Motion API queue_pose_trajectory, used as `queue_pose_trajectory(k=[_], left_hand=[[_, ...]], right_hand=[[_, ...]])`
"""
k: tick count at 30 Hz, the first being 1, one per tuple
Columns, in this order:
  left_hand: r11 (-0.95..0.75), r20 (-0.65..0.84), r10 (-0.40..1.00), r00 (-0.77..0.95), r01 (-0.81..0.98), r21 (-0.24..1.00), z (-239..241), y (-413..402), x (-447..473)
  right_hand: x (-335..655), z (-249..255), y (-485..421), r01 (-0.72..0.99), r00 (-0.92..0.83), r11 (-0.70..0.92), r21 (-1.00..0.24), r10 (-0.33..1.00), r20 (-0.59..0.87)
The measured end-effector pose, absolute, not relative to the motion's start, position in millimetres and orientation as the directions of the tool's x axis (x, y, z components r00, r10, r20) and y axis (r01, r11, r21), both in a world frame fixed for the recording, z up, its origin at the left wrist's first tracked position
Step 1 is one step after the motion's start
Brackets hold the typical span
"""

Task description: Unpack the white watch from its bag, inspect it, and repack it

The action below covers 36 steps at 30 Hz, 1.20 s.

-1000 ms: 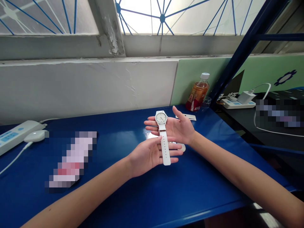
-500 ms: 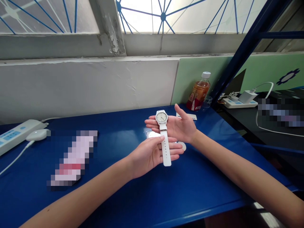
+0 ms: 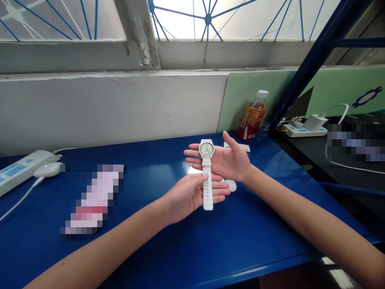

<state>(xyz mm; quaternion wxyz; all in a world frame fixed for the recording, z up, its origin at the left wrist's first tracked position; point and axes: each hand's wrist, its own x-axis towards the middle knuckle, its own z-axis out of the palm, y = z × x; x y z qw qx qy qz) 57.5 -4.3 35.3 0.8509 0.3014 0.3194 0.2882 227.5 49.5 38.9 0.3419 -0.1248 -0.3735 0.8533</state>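
Note:
A white wristwatch [image 3: 206, 149] with a pale round dial lies face up across both hands. My left hand [image 3: 191, 194] pinches its strap between the thumb on top and fingers stretched out underneath. The perforated strap end hangs past those fingers toward me. My right hand [image 3: 231, 162] is palm up with its fingers spread flat, and the watch head lies over them. Under the hands, partly covered, are a small white item in clear wrapping [image 3: 193, 169] and a white rounded piece [image 3: 231, 185]. A flat white card-like thing [image 3: 243, 147] lies behind the right hand.
On the blue table [image 3: 144, 261] a blurred-out pinkish flat object [image 3: 96, 196] lies left of the hands. Further left are a white power strip [image 3: 22, 170] and a plugged-in white charger [image 3: 48, 170]. A drink bottle [image 3: 252, 116] stands at the back, near a blue post [image 3: 296, 86].
The watch head has shifted slightly right and turned a little, so the strap now hangs straighter toward me. My right hand's fingers are spread somewhat wider.

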Motion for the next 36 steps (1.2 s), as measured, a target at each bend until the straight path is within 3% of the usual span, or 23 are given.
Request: queue_pose_trajectory(k=[14,36], left_hand=[[0.658,-0.438,0.675,0.594,-0.215,0.722,39.5,-5.2,57.9],[0.648,-0.383,0.677,0.629,-0.262,0.715,39.3,-2.4,54.8]], right_hand=[[231.5,41.0,51.0,-0.43,-0.768,-0.515,-0.742,0.641,-0.001],[233.1,35.6,56.0,-0.463,-0.709,-0.538,-0.704,0.701,-0.07]])
